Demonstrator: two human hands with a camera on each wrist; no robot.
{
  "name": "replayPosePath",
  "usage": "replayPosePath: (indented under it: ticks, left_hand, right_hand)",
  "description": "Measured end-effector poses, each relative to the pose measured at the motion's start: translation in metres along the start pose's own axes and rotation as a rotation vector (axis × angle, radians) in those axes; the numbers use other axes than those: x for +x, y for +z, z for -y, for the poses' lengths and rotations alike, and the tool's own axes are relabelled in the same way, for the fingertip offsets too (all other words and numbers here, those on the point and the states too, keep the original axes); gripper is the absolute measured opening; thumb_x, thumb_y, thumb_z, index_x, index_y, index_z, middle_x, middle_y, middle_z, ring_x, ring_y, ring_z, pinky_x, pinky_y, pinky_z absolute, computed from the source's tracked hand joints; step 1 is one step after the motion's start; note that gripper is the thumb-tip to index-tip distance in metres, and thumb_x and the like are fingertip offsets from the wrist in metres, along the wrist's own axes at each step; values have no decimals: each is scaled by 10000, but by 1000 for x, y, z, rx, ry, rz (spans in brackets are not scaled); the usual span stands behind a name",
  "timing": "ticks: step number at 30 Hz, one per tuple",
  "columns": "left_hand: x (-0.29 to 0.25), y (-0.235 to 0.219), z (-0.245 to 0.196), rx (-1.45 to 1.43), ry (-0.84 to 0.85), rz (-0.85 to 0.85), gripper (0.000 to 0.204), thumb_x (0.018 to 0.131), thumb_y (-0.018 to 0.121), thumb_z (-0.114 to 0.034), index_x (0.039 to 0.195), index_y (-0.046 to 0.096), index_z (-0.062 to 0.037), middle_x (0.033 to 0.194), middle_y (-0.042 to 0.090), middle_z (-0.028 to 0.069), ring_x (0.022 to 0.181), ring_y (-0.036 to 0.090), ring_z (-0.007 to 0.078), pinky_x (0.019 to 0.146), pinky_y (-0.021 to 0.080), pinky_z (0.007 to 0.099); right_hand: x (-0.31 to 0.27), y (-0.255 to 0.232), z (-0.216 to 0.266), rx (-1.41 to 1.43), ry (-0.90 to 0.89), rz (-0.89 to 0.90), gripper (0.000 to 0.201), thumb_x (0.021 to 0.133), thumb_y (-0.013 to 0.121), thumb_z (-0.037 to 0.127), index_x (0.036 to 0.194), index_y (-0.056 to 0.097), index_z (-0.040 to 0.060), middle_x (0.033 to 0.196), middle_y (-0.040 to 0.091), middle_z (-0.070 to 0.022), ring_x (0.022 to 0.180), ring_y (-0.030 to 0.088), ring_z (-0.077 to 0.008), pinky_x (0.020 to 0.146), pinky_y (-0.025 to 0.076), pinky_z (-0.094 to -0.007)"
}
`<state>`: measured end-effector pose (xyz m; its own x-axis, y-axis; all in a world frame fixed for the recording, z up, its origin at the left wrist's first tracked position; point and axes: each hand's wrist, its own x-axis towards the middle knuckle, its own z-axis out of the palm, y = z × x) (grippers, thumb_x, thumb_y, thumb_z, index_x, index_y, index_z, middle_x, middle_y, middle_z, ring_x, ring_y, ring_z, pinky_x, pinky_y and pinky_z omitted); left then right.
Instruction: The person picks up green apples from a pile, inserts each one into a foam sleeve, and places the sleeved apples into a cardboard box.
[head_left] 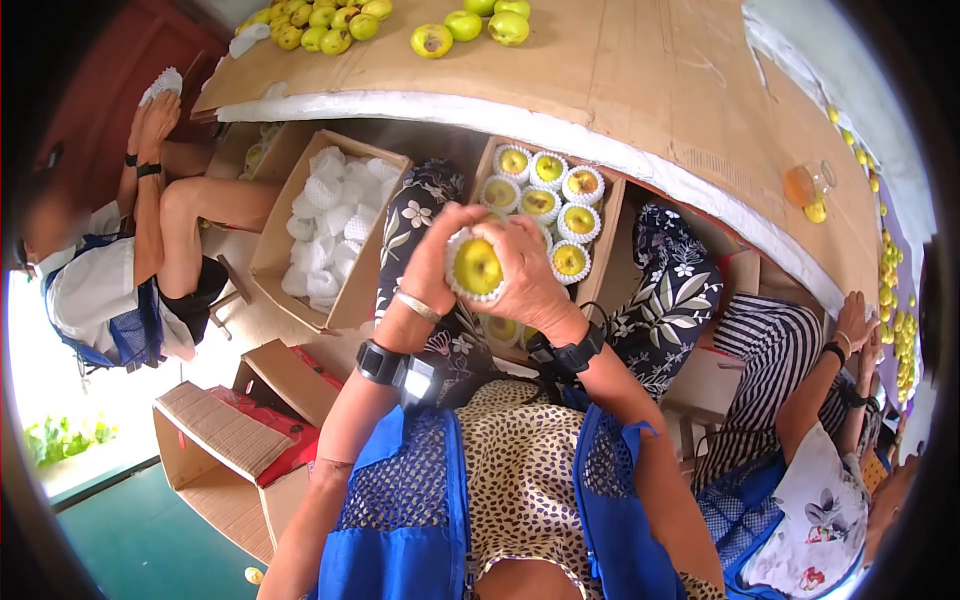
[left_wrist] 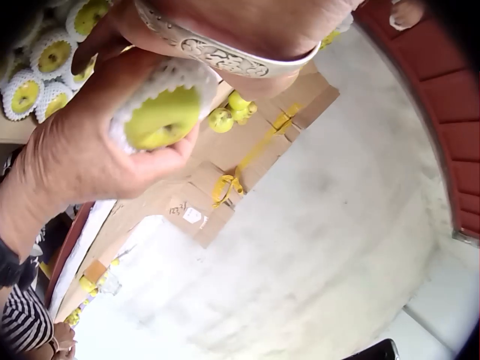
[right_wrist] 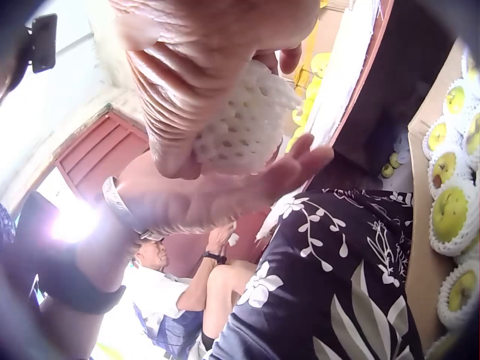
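Observation:
A yellow-green apple in a white foam net is held up between both hands, its brown-centred end showing. My right hand grips it, fingers and thumb curled round the net and fruit. My left hand, with a silver bangle at the wrist, lies along the net's other side. In the right wrist view the left fingers stretch out straight past the net. Below the hands, between the knees, a cardboard box holds several netted apples, partly hidden by the hands.
Left of the knees stands a carton of loose white foam nets. Ahead is a cardboard-covered table with loose apples and a jar. People sit at left and right. An open carton lies at lower left.

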<state>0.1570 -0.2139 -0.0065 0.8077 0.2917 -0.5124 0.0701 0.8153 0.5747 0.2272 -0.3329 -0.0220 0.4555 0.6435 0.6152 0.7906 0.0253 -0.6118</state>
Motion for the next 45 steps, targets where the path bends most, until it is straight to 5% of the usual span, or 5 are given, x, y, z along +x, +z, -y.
replayPosePath:
  ticks: [18, 30, 34, 38, 45]
  left_hand:
    - [7, -30, 16, -77, -38, -15, 227, 887, 479, -297, 945, 553, -90, 858, 634, 63, 792, 628, 210, 748, 522, 374]
    - [0, -51, -31, -211, 400, -148, 276, 836, 523, -288, 994, 543, -63, 903, 617, 90, 814, 616, 228, 714, 526, 368]
    - [-1, -60, -35, 122, 254, -152, 355, 879, 448, -336, 1021, 546, -26, 947, 632, 133, 879, 621, 249, 789, 514, 391]
    - [5, -52, 3, 306, -9, 276, 408, 897, 413, -313, 1120, 511, 14, 989, 623, 176, 849, 629, 233, 777, 516, 318]
    - [7, -86, 78, 610, -283, 342, 414, 920, 458, -280, 1225, 475, 0, 1091, 585, 105, 981, 575, 170, 851, 470, 285]
  right_hand:
    - [2, -62, 1, 138, 251, 292, 1134, 483, 849, 414, 1366, 253, 24, 1374, 324, -200, 1310, 262, -327, 1075, 220, -407]
    - [0, -233, 131, 68, 458, 303, 558, 544, 808, 306, 957, 636, -28, 823, 652, -152, 675, 638, -201, 634, 512, -288]
    - [-12, -215, 103, 175, 646, 468, 437, 626, 785, 207, 986, 634, 10, 794, 642, -75, 629, 579, -109, 585, 471, -213]
    - [-47, -120, 36, 506, 920, 289, 456, 776, 687, 134, 1179, 506, 17, 1061, 585, -54, 688, 543, -39, 605, 460, -196]
    - [-118, 6, -6, 1194, 1049, 347, 560, 778, 704, 239, 1210, 446, -5, 1085, 554, -56, 980, 534, -113, 813, 460, -256]
